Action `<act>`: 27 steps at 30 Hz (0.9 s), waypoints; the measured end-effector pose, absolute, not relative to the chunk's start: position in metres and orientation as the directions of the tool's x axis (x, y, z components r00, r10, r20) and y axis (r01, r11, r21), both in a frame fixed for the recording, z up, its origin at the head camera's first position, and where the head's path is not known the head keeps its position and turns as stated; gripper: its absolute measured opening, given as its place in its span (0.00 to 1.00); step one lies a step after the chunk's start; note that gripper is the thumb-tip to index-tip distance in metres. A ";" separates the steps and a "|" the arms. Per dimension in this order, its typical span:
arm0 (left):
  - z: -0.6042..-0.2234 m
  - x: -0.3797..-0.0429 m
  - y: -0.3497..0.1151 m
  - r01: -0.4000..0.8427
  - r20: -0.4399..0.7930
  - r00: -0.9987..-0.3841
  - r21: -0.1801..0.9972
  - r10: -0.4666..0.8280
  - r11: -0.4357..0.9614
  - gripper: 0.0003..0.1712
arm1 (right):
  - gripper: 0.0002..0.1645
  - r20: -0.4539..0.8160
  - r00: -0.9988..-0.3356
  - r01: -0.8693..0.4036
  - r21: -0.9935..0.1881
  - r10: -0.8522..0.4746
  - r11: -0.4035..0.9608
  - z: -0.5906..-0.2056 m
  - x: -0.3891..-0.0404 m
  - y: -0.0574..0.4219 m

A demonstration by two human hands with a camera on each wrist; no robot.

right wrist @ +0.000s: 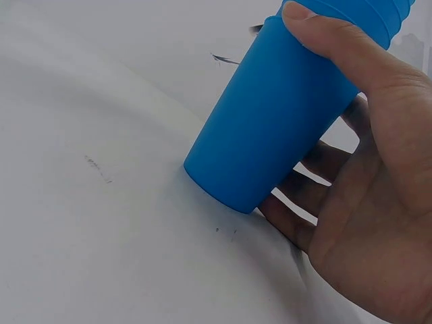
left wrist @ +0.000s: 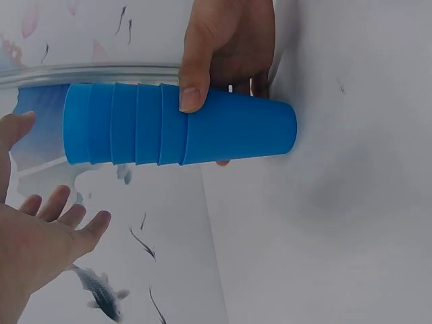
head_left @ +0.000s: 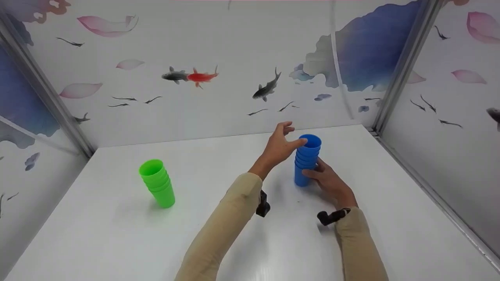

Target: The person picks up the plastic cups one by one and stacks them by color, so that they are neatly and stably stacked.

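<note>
A stack of nested blue cups (head_left: pixel 301 178) stands upright on the white table to the right of centre. My right hand (head_left: pixel 332 182) grips the lower cup from the right, thumb in front and fingers around the back. In the right wrist view the thumb lies near the rim of the bottom cup (right wrist: pixel 250 128). By the stack's top, my left hand (head_left: pixel 275 150) is spread with fingers apart, its thumb overlapping the upper rim in the head view. From the left wrist, that hand (left wrist: pixel 40 246) shows a gap to the stack (left wrist: pixel 236 131).
Several nested green cups (head_left: pixel 164 196) stand on the left part of the white table (head_left: pixel 109 242). Behind the table rises a white wall panel (head_left: pixel 218 113) painted with fish and petals. A metal rail (head_left: pixel 433 210) runs along the right edge.
</note>
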State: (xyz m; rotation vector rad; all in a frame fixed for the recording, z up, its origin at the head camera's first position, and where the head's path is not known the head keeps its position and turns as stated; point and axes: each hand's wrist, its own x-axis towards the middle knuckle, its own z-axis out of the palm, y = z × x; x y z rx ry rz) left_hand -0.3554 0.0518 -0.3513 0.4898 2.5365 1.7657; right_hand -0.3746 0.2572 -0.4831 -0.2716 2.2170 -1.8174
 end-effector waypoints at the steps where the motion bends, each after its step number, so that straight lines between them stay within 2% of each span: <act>1: -0.353 -0.356 0.050 0.241 0.161 -0.953 0.916 0.255 0.322 0.42 | 0.61 -0.084 -0.947 0.023 -0.980 -0.309 0.198 -0.483 -0.375 0.258; 9: -0.360 -0.362 0.029 0.228 0.148 -0.960 0.906 0.236 0.357 0.41 | 0.59 -0.084 -0.954 0.025 -0.979 -0.287 0.203 -0.483 -0.377 0.259; 16: -0.360 -0.367 0.005 0.240 0.171 -0.963 0.895 0.209 0.376 0.40 | 0.56 -0.043 -0.947 -0.017 -0.983 -0.319 0.183 -0.478 -0.375 0.263; 22: -0.367 -0.371 -0.020 0.238 0.157 -0.967 0.842 0.202 0.484 0.41 | 0.53 0.038 -0.977 -0.089 -0.968 -0.212 0.236 -0.449 -0.370 0.274; 27: -0.371 -0.375 -0.046 0.199 0.134 -0.979 0.800 0.155 0.566 0.43 | 0.44 0.142 -0.979 -0.182 -0.935 -0.148 0.304 -0.417 -0.362 0.271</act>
